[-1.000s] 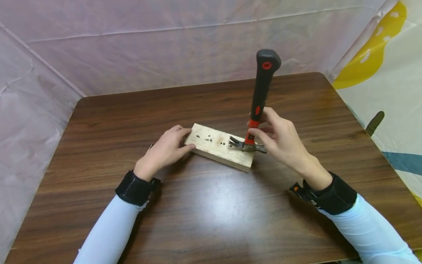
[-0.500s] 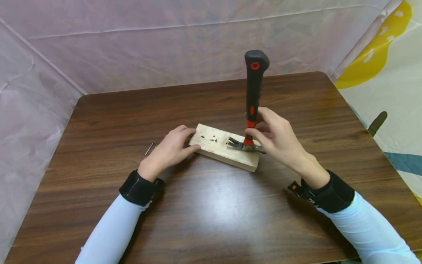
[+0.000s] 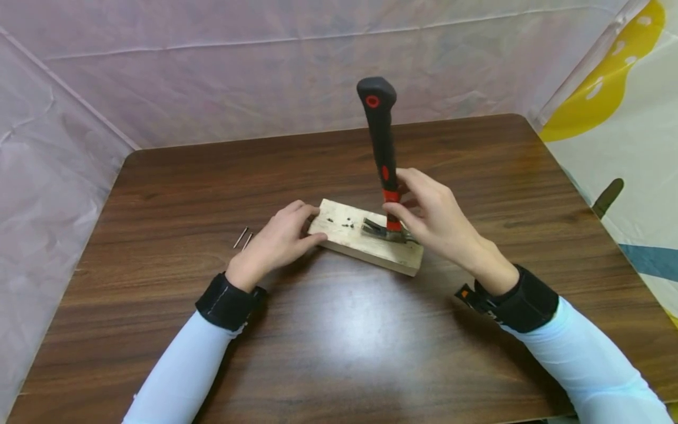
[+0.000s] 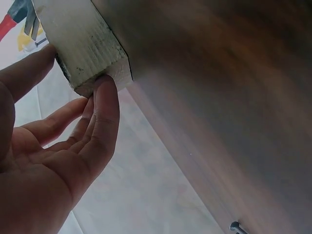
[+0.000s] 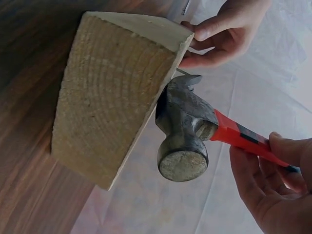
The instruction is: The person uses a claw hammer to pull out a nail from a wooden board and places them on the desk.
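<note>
A pale wooden block lies flat on the table, with several small dark holes or marks in its top. My left hand holds its left end, thumb at the near side and fingers at the far side. A claw hammer stands handle up on the block, its claw pointing left. With thumb and fingers, my right hand grips the red lower handle just above the hammer head. By the claw, a thin nail shows in the left wrist view; how deep it sits is hidden.
Two loose nails lie on the table left of my left hand. The brown wood-grain table ends at a far edge against a pale sheet. A patterned sheet hangs at the right.
The hammer's handle has tipped to the left, and my right hand has moved left with it. My left hand stays on the block. Both loose nails now show beside my left wrist.
</note>
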Motion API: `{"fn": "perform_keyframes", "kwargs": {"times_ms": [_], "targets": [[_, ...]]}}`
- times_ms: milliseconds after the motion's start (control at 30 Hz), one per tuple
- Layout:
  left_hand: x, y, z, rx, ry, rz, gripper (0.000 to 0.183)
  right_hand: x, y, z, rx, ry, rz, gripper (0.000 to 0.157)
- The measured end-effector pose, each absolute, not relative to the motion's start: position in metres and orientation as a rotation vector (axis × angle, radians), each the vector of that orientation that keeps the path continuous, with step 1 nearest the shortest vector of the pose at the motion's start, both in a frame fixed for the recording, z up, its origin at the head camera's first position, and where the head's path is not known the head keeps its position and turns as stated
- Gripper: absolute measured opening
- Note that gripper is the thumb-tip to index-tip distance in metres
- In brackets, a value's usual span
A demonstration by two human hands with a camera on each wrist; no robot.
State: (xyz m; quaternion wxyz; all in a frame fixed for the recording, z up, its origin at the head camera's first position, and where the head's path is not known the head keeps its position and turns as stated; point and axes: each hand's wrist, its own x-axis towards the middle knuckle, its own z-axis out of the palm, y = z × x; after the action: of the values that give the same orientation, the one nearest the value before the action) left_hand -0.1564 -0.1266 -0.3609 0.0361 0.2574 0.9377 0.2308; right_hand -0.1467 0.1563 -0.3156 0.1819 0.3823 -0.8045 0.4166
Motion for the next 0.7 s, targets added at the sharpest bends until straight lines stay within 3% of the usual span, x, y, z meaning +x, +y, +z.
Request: {"fn": "perform_keyframes", "kwargs": {"times_ms": [700], "targets": [[-0.155, -0.124, -0.361, 0.8, 2.89, 0.699, 0.049, -0.157, 0.137, -0.312, 1.148, -2.285, 1.16, 0.044]]}}
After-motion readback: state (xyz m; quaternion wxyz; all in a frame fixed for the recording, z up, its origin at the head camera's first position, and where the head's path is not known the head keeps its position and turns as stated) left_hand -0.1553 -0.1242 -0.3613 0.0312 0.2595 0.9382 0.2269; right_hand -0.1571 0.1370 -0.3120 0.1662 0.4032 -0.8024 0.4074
